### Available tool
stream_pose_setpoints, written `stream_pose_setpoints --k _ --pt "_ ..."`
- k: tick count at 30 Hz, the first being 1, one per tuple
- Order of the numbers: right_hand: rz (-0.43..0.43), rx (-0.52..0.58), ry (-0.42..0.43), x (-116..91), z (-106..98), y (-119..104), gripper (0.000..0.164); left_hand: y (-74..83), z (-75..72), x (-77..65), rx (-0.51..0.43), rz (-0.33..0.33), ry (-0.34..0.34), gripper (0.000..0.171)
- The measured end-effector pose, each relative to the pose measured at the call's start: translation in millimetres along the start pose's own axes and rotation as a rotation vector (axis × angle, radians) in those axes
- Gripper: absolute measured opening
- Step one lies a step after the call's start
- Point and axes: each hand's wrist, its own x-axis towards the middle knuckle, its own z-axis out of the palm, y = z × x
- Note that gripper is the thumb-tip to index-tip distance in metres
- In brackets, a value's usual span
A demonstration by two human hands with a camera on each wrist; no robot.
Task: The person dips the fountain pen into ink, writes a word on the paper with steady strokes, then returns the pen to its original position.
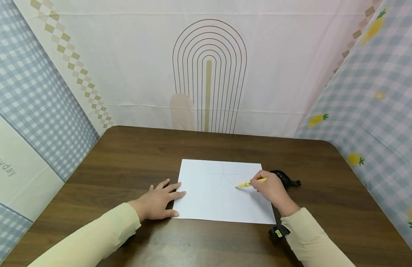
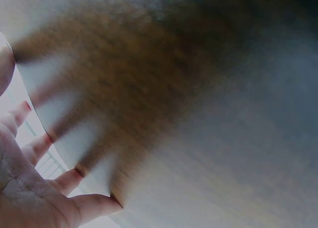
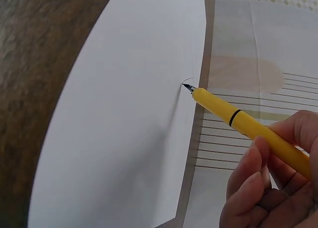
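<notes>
A white sheet of paper (image 1: pixel 206 207) lies on the brown table, bearing thin dark strokes: a horizontal line, a short upright through it, and two curves spreading downward. My right hand (image 1: pixel 270 187) pinches a yellow fountain pen (image 3: pixel 238 121) between thumb and fingers. Its dark nib is at the paper, by the lower end of the right-hand curve. At the paper's left edge my left hand (image 1: pixel 159 202) rests with fingers spread, the fingertips on the sheet. In the left wrist view the left hand (image 2: pixel 35 188) shows its palm side, with blurred finger shadows beside it.
A glossy black object (image 1: pixel 286 180) with a short stub sits just beyond the right hand, partly hidden by it. A small black device (image 1: pixel 278 233) is at the right wrist. The wooden table (image 1: pixel 142 155) reaches back to a patterned white cloth (image 1: pixel 132 66); checked cloth hangs at both sides.
</notes>
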Motion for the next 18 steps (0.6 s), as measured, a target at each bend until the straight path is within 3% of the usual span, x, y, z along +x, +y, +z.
stream_pose_setpoints --k 18 --pt "-0.013 0.014 -0.005 -12 -8 7 0.011 1.6 -0.3 0.7 0.003 -0.005 -0.002 0.063"
